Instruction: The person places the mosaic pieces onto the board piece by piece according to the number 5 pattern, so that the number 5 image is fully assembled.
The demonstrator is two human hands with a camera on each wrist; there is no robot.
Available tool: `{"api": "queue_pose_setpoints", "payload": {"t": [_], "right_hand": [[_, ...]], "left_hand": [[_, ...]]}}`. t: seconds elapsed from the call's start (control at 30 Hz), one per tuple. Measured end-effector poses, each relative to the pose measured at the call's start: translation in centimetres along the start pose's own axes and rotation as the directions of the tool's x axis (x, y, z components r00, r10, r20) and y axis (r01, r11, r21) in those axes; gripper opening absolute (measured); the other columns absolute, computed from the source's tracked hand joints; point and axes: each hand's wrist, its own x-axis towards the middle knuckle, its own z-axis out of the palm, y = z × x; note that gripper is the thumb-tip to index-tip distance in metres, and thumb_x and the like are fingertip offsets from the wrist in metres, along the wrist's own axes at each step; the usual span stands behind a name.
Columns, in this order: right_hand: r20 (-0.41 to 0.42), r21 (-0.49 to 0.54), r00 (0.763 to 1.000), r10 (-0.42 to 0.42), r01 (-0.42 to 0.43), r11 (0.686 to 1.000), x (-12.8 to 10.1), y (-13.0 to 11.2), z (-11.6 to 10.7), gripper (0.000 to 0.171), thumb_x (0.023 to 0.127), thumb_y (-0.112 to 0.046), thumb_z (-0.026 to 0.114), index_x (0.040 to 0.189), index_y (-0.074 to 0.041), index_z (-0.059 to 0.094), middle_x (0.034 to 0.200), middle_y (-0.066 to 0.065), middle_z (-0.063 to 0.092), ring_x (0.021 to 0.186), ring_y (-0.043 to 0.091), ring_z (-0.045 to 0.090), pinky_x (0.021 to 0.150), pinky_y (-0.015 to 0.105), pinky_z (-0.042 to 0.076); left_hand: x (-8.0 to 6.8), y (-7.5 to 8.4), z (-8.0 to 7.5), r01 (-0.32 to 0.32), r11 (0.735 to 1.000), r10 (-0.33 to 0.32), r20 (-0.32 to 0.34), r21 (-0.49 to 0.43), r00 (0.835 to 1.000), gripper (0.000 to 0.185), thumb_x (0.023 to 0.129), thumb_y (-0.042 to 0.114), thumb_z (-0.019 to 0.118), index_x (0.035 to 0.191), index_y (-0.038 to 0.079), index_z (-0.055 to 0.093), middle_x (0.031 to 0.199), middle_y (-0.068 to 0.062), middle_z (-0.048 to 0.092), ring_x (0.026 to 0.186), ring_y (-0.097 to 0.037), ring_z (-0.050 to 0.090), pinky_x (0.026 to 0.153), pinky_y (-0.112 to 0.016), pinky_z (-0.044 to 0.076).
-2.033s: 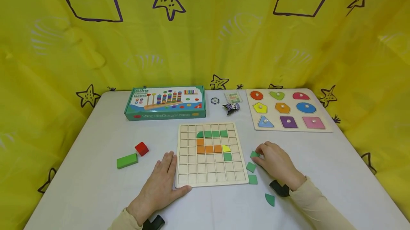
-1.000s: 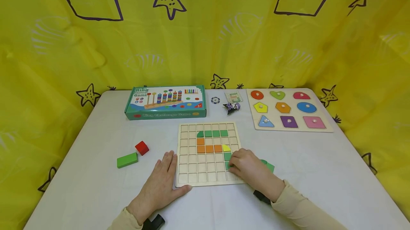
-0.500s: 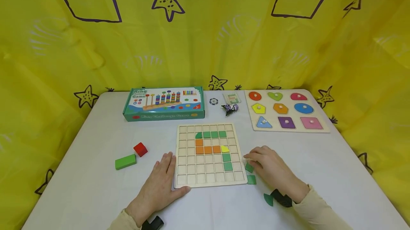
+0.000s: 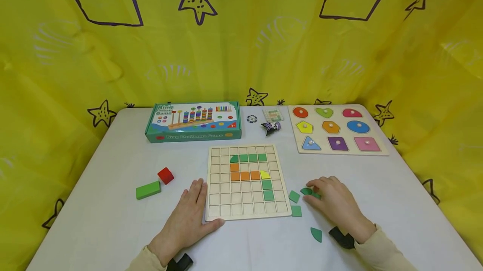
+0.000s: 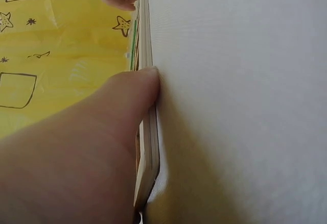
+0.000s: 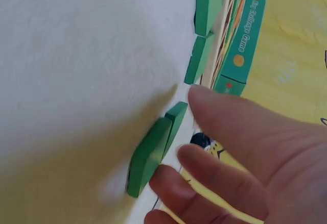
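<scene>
A wooden grid board (image 4: 237,209) lies in the middle of the table, with green, orange and yellow tiles in some of its squares. My left hand (image 4: 185,218) rests along its left side, fingers straight; in the left wrist view the thumb (image 5: 145,83) lies on the near edge. Right of the board, my right hand (image 4: 339,203) is over two green tiles, one a quarter-circle tile (image 4: 306,191). In the right wrist view its thumb and fingers are spread apart, a fingertip right at a green tile (image 6: 149,157) on the table. Two green square tiles (image 4: 296,211) lie beside the board.
Another green quarter-circle tile (image 4: 317,234) lies nearer me. Left are a green block (image 4: 148,190) and a red cube (image 4: 165,175). Behind stand a Ring Challenge Game box (image 4: 193,122), a small dark figure (image 4: 271,127), a patterned card (image 4: 273,115) and a knobbed shape puzzle (image 4: 354,138).
A second green square now sits below the first under the yellow tile; my right hand placed it, then moved back right to the loose green tiles. The left hand has stayed still.
</scene>
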Motion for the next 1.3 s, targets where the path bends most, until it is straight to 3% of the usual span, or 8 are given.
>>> {"api": "queue_pose_setpoints", "payload": {"t": [0.3, 0.57, 0.77, 0.9, 1.13, 1.3], "right_hand": [[-0.008, 0.007, 1.000, -0.011, 0.011, 1.000, 0.1, -0.1, 0.3, 0.019, 0.079, -0.024, 0.083, 0.091, -0.012, 0.073, 0.082, -0.004, 0.060, 0.080, 0.017, 0.051, 0.066, 0.036, 0.044], [0.018, 0.010, 1.000, 0.023, -0.023, 1.000, 0.4, -0.1, 0.4, 0.026, 0.081, -0.032, 0.081, 0.092, -0.009, 0.072, 0.080, -0.005, 0.058, 0.079, 0.019, 0.050, 0.069, 0.037, 0.042], [0.054, 0.031, 0.996, -0.076, 0.075, 0.997, 0.7, 0.1, 0.1, 0.029, 0.080, -0.014, 0.082, 0.108, -0.011, 0.073, 0.088, -0.008, 0.063, 0.084, 0.016, 0.054, 0.074, 0.041, 0.042], [0.062, 0.010, 0.987, -0.149, 0.149, 0.989, 1.1, 0.1, 0.2, 0.029, 0.080, -0.009, 0.080, 0.108, -0.013, 0.074, 0.080, -0.011, 0.056, 0.077, 0.013, 0.050, 0.072, 0.038, 0.041], [0.102, 0.063, 0.987, -0.123, 0.117, 0.991, 1.8, 0.0, 0.0, 0.031, 0.082, -0.014, 0.080, 0.110, -0.004, 0.072, 0.069, -0.012, 0.047, 0.067, 0.011, 0.044, 0.070, 0.036, 0.039], [0.153, 0.099, 0.974, -0.166, 0.152, 0.983, 2.2, 0.2, -0.4, 0.028, 0.082, -0.011, 0.079, 0.109, -0.008, 0.073, 0.069, -0.013, 0.048, 0.066, 0.010, 0.045, 0.066, 0.033, 0.038]], "left_hand": [[0.0, -0.1, 0.0, 0.007, 1.000, -0.007, 0.009, -0.004, 1.000, 0.103, 0.084, 0.067, 0.060, 0.147, -0.010, 0.032, 0.154, -0.025, 0.026, 0.142, -0.040, 0.022, 0.110, -0.056, 0.025], [0.0, 0.0, 0.1, 0.006, 1.000, -0.006, 0.011, -0.007, 1.000, 0.104, 0.084, 0.068, 0.059, 0.147, -0.010, 0.032, 0.154, -0.025, 0.026, 0.142, -0.039, 0.021, 0.111, -0.055, 0.024], [0.1, 0.0, 0.1, 0.010, 1.000, -0.010, 0.013, -0.002, 1.000, 0.103, 0.084, 0.067, 0.060, 0.147, -0.010, 0.032, 0.154, -0.025, 0.026, 0.142, -0.040, 0.022, 0.111, -0.056, 0.025], [0.1, 0.0, 0.0, 0.010, 1.000, -0.010, 0.008, -0.002, 1.000, 0.103, 0.084, 0.066, 0.061, 0.147, -0.010, 0.032, 0.154, -0.025, 0.026, 0.142, -0.040, 0.022, 0.110, -0.056, 0.025], [0.1, 0.0, 0.1, 0.003, 1.000, -0.003, 0.010, 0.001, 1.000, 0.103, 0.084, 0.066, 0.061, 0.146, -0.011, 0.032, 0.154, -0.026, 0.026, 0.142, -0.040, 0.022, 0.110, -0.056, 0.025], [0.0, 0.0, 0.0, 0.004, 1.000, -0.004, 0.009, 0.005, 1.000, 0.103, 0.084, 0.066, 0.061, 0.147, -0.010, 0.032, 0.154, -0.026, 0.026, 0.142, -0.040, 0.022, 0.110, -0.056, 0.025]]}}
